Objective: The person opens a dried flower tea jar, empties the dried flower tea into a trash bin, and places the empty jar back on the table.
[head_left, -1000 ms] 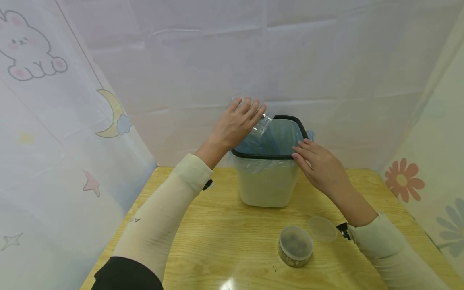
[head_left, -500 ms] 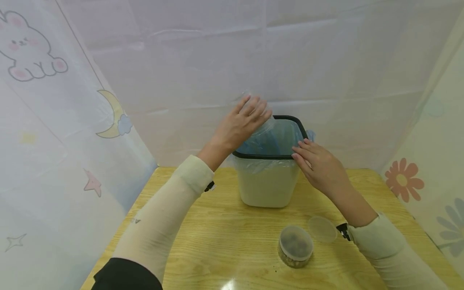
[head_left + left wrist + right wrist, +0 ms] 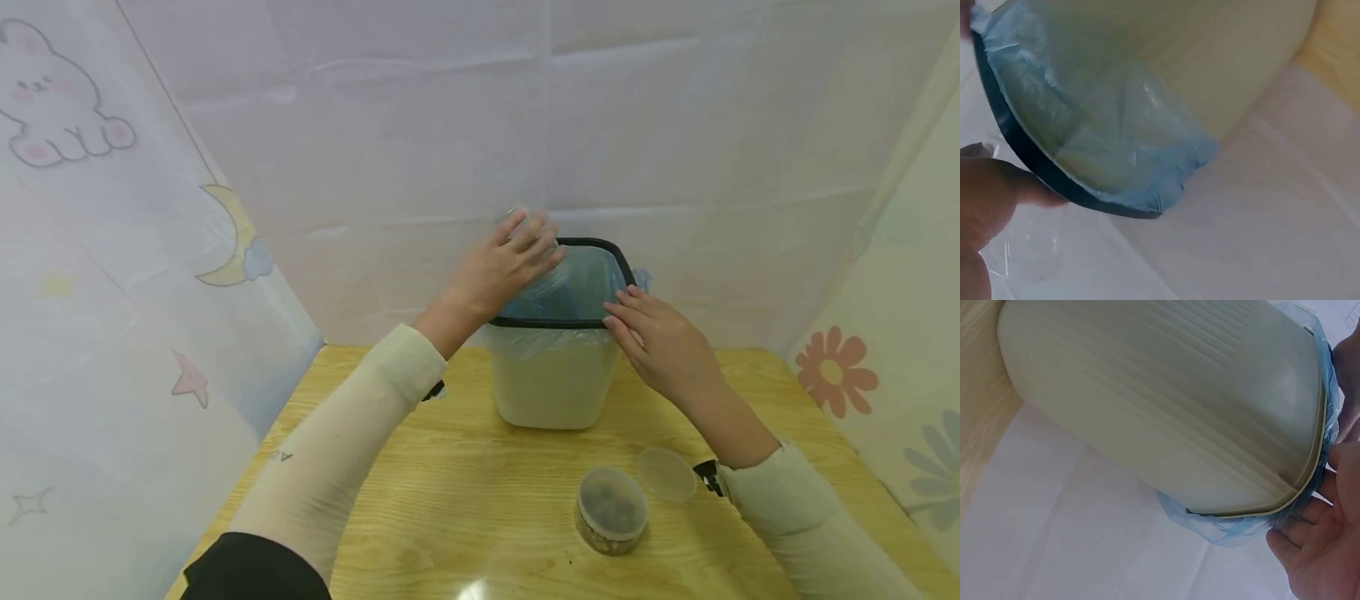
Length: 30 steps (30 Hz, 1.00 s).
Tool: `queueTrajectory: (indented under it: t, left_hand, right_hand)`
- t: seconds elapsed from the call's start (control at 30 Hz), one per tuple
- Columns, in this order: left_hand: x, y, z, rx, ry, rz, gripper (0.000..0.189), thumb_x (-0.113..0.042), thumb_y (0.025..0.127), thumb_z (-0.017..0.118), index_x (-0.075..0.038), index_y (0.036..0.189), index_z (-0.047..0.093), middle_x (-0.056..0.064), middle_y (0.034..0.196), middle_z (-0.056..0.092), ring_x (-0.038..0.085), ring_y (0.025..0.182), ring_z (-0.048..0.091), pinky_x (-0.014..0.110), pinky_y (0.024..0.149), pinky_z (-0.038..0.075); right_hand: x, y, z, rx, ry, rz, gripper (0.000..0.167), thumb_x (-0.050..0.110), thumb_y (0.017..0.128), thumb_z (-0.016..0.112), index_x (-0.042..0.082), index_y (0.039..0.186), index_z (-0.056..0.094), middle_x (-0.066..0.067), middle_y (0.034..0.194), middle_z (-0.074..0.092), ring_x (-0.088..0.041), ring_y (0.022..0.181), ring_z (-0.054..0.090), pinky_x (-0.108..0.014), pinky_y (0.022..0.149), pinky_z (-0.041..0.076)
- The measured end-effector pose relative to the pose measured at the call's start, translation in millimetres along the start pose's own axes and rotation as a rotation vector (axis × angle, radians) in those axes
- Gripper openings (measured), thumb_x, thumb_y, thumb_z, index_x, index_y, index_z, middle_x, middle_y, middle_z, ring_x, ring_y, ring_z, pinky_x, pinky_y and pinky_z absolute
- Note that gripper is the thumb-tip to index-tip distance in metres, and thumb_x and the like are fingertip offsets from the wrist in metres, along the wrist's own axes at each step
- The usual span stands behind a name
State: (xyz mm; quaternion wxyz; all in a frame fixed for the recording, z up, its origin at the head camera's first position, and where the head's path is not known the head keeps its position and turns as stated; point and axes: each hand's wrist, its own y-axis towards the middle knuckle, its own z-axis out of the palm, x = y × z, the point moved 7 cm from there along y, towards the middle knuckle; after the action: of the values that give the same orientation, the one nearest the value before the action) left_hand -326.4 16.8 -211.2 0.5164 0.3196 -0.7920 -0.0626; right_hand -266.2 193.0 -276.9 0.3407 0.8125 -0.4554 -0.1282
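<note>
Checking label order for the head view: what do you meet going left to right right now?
Rabbit picture, moon picture, left hand, round tub, loose lid, red flower picture, grey flower picture.

Shows smooth, matt plastic on the bin [image 3: 551,383], crinkled, shiny plastic on the bag [image 3: 1188,156]. Has glossy wood grain on the table [image 3: 450,500], shiny creases in the backdrop [image 3: 420,117], frosted plastic on the lid [image 3: 667,475]. Looks like clear plastic on the cup [image 3: 1032,247], though blurred.

left sleeve [image 3: 352,433] | small dark lettering [image 3: 281,456] | apparent "A" | rest too small to read
</note>
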Motion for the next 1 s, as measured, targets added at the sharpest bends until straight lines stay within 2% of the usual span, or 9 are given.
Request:
queueTrajectory:
  t: [0.07, 0.17, 0.23, 0.27, 0.33, 0.57, 0.67, 0.87, 1.0]
  left_hand:
    - [-4.3, -0.1, 0.3, 0.012, 0.02, 0.037, 0.067, -0.016, 0.099, 0.067, -0.028, 0.156, 0.035, 0.001, 0.156, 0.037, 0.024, 0.146, 0.031, 0.044, 0.124, 0.019]
    - [-4.3, 0.6, 1.4, 0.031, -0.01, 0.011, 0.065, -0.016, 0.1, 0.065, -0.029, 0.157, 0.035, 0.001, 0.157, 0.037, 0.025, 0.147, 0.03, 0.045, 0.124, 0.018]
    - [-7.3, -0.3, 2.8, 0.06, -0.001, 0.046, 0.072, -0.017, 0.098, 0.069, -0.029, 0.158, 0.032, 0.002, 0.159, 0.033, 0.025, 0.148, 0.028, 0.045, 0.125, 0.017]
    - [-7.2, -0.4, 2.9, 0.061, -0.021, 0.041, 0.072, -0.016, 0.098, 0.069, -0.029, 0.158, 0.032, 0.002, 0.159, 0.034, 0.025, 0.148, 0.028, 0.045, 0.125, 0.018]
    - [-5.8, -0.5, 2.7, 0.054, -0.04, 0.025, 0.071, -0.017, 0.098, 0.068, -0.028, 0.158, 0.033, 0.002, 0.158, 0.034, 0.026, 0.147, 0.029, 0.045, 0.124, 0.019]
    - [9.4, -4.4, -2.6, -0.088, -0.079, -0.101, 0.049, -0.011, 0.101, 0.061, -0.025, 0.146, 0.048, 0.004, 0.142, 0.047, 0.028, 0.132, 0.041, 0.045, 0.117, 0.031]
    - [11.8, -5.3, -3.2, -0.086, -0.107, -0.107, 0.051, -0.008, 0.099, 0.062, -0.024, 0.146, 0.047, 0.005, 0.14, 0.047, 0.028, 0.129, 0.042, 0.045, 0.116, 0.032]
    - [15.0, -9.5, -1.0, -0.018, -0.206, -0.14, 0.052, -0.009, 0.101, 0.058, -0.021, 0.15, 0.045, 0.006, 0.143, 0.048, 0.029, 0.129, 0.044, 0.045, 0.116, 0.032]
    - [17.5, -11.8, -1.4, -0.028, -0.256, -0.159, 0.048, -0.013, 0.104, 0.053, -0.018, 0.151, 0.045, 0.007, 0.144, 0.049, 0.03, 0.128, 0.045, 0.044, 0.114, 0.035]
  right_hand:
    - [-0.2, 0.1, -0.1, 0.009, 0.002, 0.006, 0.032, 0.017, 0.099, 0.066, -0.001, 0.126, 0.07, -0.024, 0.132, 0.064, -0.042, 0.131, 0.054, -0.059, 0.106, 0.044]
    - [-0.4, 0.0, 1.3, 0.032, 0.003, 0.015, 0.033, 0.018, 0.1, 0.064, -0.001, 0.127, 0.069, -0.024, 0.133, 0.063, -0.041, 0.132, 0.053, -0.059, 0.107, 0.043]
    - [-0.3, -0.3, 2.0, 0.042, 0.004, 0.025, 0.033, 0.019, 0.101, 0.064, 0.0, 0.127, 0.069, -0.023, 0.134, 0.063, -0.041, 0.133, 0.052, -0.059, 0.108, 0.042]
    - [-0.2, -0.4, 2.4, 0.044, 0.005, 0.028, 0.033, 0.019, 0.101, 0.063, 0.0, 0.128, 0.069, -0.023, 0.134, 0.063, -0.041, 0.133, 0.052, -0.059, 0.108, 0.042]
    - [0.5, -0.7, 1.3, 0.038, 0.006, 0.028, 0.033, 0.018, 0.1, 0.064, 0.0, 0.127, 0.069, -0.023, 0.134, 0.063, -0.041, 0.133, 0.052, -0.059, 0.108, 0.042]
    - [-0.3, 0.4, 2.6, 0.031, 0.017, 0.024, 0.033, 0.018, 0.1, 0.065, 0.0, 0.127, 0.07, -0.023, 0.134, 0.063, -0.041, 0.133, 0.052, -0.058, 0.108, 0.042]
    - [-0.1, 1.2, 2.2, 0.038, 0.015, 0.027, 0.032, 0.017, 0.1, 0.064, 0.0, 0.127, 0.07, -0.023, 0.134, 0.063, -0.041, 0.133, 0.052, -0.058, 0.108, 0.042]
    - [0.2, 2.5, 3.1, 0.068, 0.015, 0.039, 0.034, 0.019, 0.102, 0.062, 0.0, 0.129, 0.068, -0.023, 0.136, 0.062, -0.04, 0.135, 0.051, -0.058, 0.11, 0.041]
    - [-1.2, 2.4, 4.8, 0.079, 0.014, 0.049, 0.035, 0.02, 0.103, 0.061, 0.0, 0.131, 0.067, -0.022, 0.138, 0.061, -0.04, 0.136, 0.049, -0.058, 0.111, 0.039]
